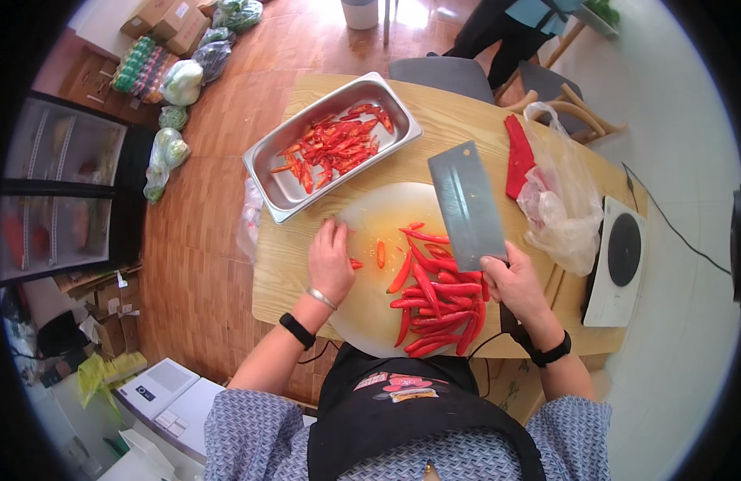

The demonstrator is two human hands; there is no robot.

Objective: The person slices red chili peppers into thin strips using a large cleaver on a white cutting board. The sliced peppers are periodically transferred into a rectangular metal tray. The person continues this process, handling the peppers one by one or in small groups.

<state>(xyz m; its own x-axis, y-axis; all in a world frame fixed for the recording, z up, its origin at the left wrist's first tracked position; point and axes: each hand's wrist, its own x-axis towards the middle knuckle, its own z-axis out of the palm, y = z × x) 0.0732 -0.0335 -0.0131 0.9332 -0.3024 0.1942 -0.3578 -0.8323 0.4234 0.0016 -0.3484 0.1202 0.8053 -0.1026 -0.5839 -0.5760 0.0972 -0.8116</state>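
Note:
My right hand (515, 281) grips the handle of a Chinese cleaver (468, 204). Its broad steel blade points away from me, over the right side of a round white cutting board (370, 324). Beneath and beside the cleaver lies a heap of whole red chillies (436, 306). At the board's left edge is my left hand (331, 258), palm down, with bits of red chilli by its thumb and fingertips; whether it holds any is hidden. One cut chilli piece (381, 255) rests mid-board among scattered seeds. Beyond, a steel pan (268, 180) contains sliced red chillies (340, 147).
On the wooden table (280, 288), a red cloth-like item (518, 156) and a clear plastic bag (557, 210) lie right of the cleaver. An electric hotplate (614, 270) stands at the right edge. Grey chairs (442, 78) and a person (503, 36) are beyond the table.

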